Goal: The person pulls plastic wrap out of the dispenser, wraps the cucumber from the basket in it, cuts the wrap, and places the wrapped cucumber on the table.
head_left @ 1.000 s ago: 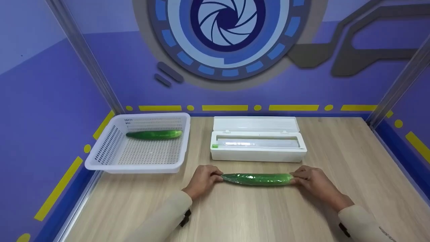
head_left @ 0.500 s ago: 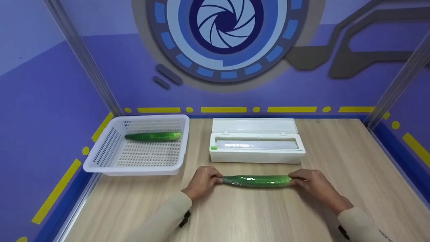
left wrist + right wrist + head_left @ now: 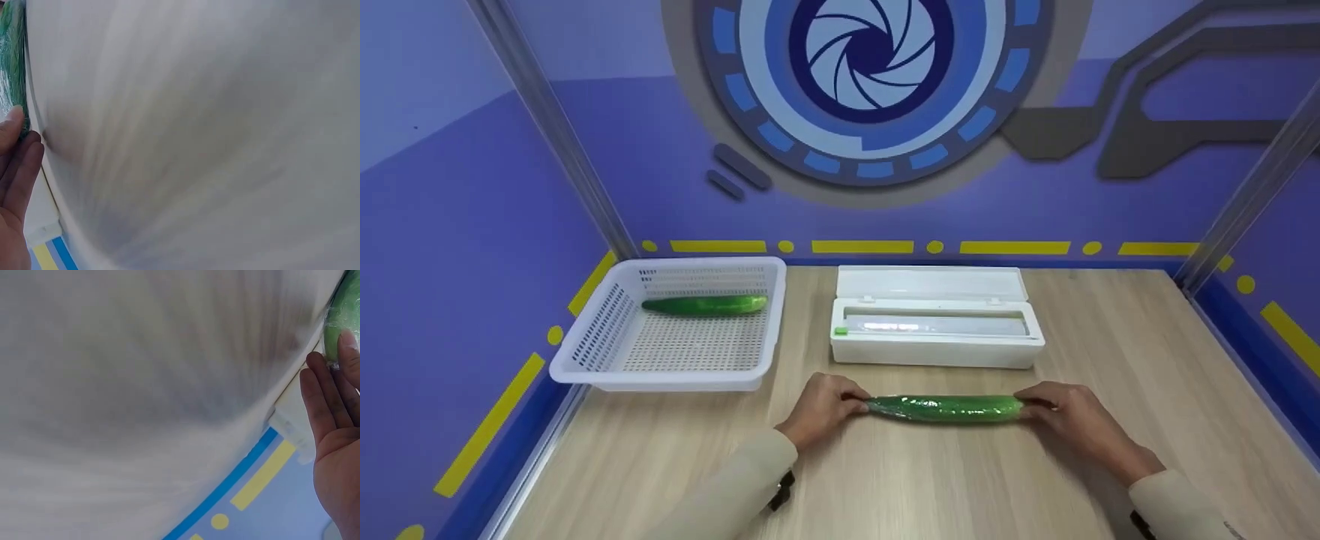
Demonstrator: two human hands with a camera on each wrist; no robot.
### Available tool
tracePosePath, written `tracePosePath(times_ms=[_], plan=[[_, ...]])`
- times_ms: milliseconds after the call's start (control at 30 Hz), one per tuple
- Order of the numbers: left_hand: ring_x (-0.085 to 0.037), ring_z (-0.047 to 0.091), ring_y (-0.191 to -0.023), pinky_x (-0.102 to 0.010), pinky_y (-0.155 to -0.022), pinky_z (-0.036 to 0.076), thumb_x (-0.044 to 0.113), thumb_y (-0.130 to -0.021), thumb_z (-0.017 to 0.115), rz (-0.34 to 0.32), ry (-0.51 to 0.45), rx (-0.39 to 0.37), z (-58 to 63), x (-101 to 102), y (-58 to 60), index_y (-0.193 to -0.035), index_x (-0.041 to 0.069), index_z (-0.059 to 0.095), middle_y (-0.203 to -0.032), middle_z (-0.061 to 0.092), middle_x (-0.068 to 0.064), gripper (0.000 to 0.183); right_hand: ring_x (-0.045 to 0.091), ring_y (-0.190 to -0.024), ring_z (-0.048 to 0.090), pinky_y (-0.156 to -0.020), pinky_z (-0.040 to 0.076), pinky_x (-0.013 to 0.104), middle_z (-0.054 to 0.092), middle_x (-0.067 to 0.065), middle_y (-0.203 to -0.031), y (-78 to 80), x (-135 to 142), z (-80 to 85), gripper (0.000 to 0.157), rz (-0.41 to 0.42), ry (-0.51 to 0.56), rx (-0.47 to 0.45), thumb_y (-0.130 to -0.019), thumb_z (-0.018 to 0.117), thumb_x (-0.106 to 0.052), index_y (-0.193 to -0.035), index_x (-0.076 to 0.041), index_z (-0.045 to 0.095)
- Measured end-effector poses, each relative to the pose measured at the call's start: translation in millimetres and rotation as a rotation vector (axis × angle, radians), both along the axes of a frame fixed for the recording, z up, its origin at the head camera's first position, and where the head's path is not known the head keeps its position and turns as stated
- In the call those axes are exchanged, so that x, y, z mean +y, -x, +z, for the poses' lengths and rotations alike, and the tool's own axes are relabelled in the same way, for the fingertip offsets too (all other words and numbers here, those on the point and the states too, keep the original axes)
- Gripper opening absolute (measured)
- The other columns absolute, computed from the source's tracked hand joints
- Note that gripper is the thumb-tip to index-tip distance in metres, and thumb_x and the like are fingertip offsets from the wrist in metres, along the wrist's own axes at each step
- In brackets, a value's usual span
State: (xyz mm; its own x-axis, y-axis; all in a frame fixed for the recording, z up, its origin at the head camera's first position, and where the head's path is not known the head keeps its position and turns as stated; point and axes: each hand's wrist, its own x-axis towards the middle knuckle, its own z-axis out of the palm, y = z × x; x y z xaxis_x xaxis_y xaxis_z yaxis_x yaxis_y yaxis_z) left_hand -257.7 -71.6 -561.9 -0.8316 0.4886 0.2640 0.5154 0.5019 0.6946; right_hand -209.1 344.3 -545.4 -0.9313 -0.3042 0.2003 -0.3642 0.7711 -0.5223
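A cucumber (image 3: 949,409) in shiny clear plastic wrap lies crosswise between the hands, in front of the white box. My left hand (image 3: 826,409) pinches its dark, narrow end, where the wrap gathers. At the paler end, my right hand (image 3: 1072,418) pinches with thumb and fingers. The left wrist view shows the wrapped cucumber (image 3: 12,62) at the thumb and fingertips of the left hand (image 3: 17,174). In the right wrist view, wrinkled film covers the cucumber's pale end (image 3: 343,318), with the right hand's thumb (image 3: 347,349) against it.
A white plastic basket (image 3: 682,376) at the left holds another cucumber (image 3: 705,305). Behind the hands stands a white cling film box (image 3: 937,352), lid raised, with a roll (image 3: 930,325) inside and a green slider (image 3: 841,331) on its front edge. Printed panels enclose the wooden table (image 3: 930,487).
Both hands and the wrapped cucumber have shifted slightly to the right and nearer the person. The grip at both ends stays the same; the basket and box stay in place.
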Motion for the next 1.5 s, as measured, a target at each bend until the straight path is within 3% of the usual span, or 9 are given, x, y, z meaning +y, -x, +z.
tracePosePath(times_ms=[433,700,967,1100,1433,1500], plan=[[0.000,0.070,-0.086,-0.016,-0.076,0.054,0.011,-0.089,0.086,-0.008,0.055,0.020,-2.7,49.2,-0.7,-0.095,0.010,0.086,-0.093,0.080,0.003,0.006,0.021,-0.105,0.073,-0.089,0.060,0.043,0.079,0.000,-0.111,-5.3,45.1,5.3,0.023,-0.067,-0.053,-0.006,-0.093,0.080,-0.004,-0.114,-0.012,0.082],[0.000,0.070,-0.088,-0.016,-0.079,0.054,0.013,-0.089,0.087,-0.021,0.057,0.055,-4.9,77.6,0.7,-0.095,0.010,0.086,-0.094,0.080,0.003,0.007,0.026,-0.106,0.073,-0.089,0.059,0.043,0.079,0.004,-0.111,-5.8,70.5,7.7,0.022,-0.115,-0.070,-0.030,-0.093,0.080,-0.003,-0.113,-0.012,0.083],[0.003,0.068,-0.087,-0.016,-0.078,0.052,0.011,-0.089,0.087,-0.030,0.017,0.033,-6.9,107.6,-0.7,-0.096,0.011,0.085,-0.093,0.079,0.007,0.006,0.015,-0.102,0.072,-0.082,0.055,0.022,0.080,0.005,-0.110,-5.4,100.1,12.2,0.021,-0.163,-0.053,-0.079,-0.092,0.084,-0.012,-0.113,-0.012,0.083],[0.004,0.066,-0.085,-0.016,-0.077,0.052,0.008,-0.089,0.087,-0.017,-0.032,-0.005,-8.2,121.8,-0.9,-0.095,0.011,0.085,-0.091,0.078,0.008,0.007,0.012,-0.100,0.071,-0.081,0.055,0.022,0.080,0.006,-0.108,-2.6,114.0,15.6,0.020,-0.159,-0.058,-0.104,-0.092,0.084,-0.016,-0.112,-0.011,0.084],[0.004,0.067,-0.090,-0.015,-0.081,0.052,0.001,-0.091,0.082,-0.012,-0.145,-0.104,-13.7,161.6,-1.2,-0.100,0.007,0.084,-0.095,0.080,0.006,0.012,0.030,-0.105,0.072,-0.083,0.058,0.030,0.079,0.013,-0.110,-7.0,153.1,14.5,0.023,-0.198,-0.120,-0.145,-0.092,0.084,-0.017,-0.113,-0.007,0.083],[0.004,0.066,-0.089,-0.015,-0.079,0.052,0.000,-0.090,0.083,-0.009,-0.139,-0.103,-13.6,167.4,-1.5,-0.101,0.006,0.083,-0.095,0.079,0.005,0.012,0.022,-0.103,0.072,-0.082,0.057,0.027,0.079,0.013,-0.110,-7.3,158.4,14.4,0.023,-0.203,-0.124,-0.135,-0.092,0.084,-0.016,-0.113,-0.007,0.083]])
